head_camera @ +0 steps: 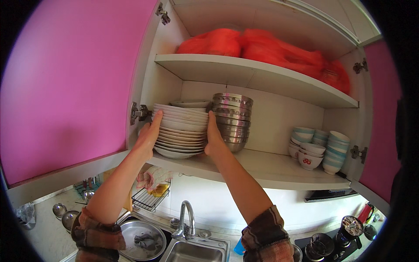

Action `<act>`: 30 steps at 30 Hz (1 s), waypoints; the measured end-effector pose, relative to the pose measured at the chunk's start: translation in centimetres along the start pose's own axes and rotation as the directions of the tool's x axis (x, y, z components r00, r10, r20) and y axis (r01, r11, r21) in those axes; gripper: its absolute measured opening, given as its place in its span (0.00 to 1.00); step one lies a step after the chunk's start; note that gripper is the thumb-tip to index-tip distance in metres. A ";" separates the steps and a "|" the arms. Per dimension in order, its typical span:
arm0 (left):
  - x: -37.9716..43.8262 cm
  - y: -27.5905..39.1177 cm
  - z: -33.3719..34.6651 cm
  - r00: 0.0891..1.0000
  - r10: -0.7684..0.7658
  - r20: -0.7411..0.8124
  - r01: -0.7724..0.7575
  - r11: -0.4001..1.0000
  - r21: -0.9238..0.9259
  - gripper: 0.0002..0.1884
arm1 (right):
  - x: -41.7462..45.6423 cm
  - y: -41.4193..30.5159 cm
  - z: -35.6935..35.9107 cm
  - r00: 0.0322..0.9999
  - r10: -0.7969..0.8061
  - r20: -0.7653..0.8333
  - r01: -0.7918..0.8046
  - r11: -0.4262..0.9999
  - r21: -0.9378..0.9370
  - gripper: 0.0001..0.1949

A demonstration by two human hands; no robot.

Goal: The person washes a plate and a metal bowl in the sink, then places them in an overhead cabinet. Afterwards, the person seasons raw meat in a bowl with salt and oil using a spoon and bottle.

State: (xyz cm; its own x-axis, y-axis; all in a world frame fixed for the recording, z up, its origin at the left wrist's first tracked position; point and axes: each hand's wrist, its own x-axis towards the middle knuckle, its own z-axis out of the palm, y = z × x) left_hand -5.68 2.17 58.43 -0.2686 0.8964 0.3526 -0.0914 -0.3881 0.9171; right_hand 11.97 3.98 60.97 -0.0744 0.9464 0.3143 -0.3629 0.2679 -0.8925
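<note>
A tall stack of white plates (pixel 181 131) stands at the left of the lower shelf in an open wall cabinet. My left hand (pixel 148 136) presses against the stack's left side, and my right hand (pixel 214 134) against its right side. Both hands hold the stack between them; some fingers are hidden. Behind it, more white dishes (pixel 190 104) show over the rim. Close to the right of my right hand rises a stack of stainless steel bowls (pixel 234 121).
Pink cabinet doors (pixel 75 85) stand open at both sides. Patterned bowls (pixel 309 160) are stacked at the shelf's right. Red plastic bags (pixel 278 49) fill the upper shelf (pixel 255 62). Below are a faucet (pixel 186 216), a sink (pixel 196 251), a wire rack (pixel 147 198) and a stove (pixel 330 244).
</note>
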 end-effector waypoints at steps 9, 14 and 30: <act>-5.7 1.8 6.0 0.978 0.099 0.183 -0.078 0.990 -0.116 0.46 | -7.1 -4.4 -5.5 1.000 -0.008 -0.030 0.013 0.987 0.158 0.41; -6.6 1.3 11.4 0.949 0.069 0.307 0.002 0.974 -0.227 0.46 | -11.3 -8.3 -8.8 0.953 0.050 -0.300 -0.064 0.997 -0.039 0.43; -5.9 -2.5 24.0 0.798 0.033 0.601 0.127 0.967 -0.221 0.49 | -9.7 -11.1 -22.8 0.922 -0.209 -0.325 0.143 0.966 -0.215 0.46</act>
State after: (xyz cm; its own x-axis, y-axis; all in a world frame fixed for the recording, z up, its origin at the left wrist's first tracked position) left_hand 19.16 3.00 58.56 0.3593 0.8315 0.4236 -0.3343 -0.3092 0.8903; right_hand 37.93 -4.09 60.46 0.3094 0.8754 0.3714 -0.1615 0.4333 -0.8867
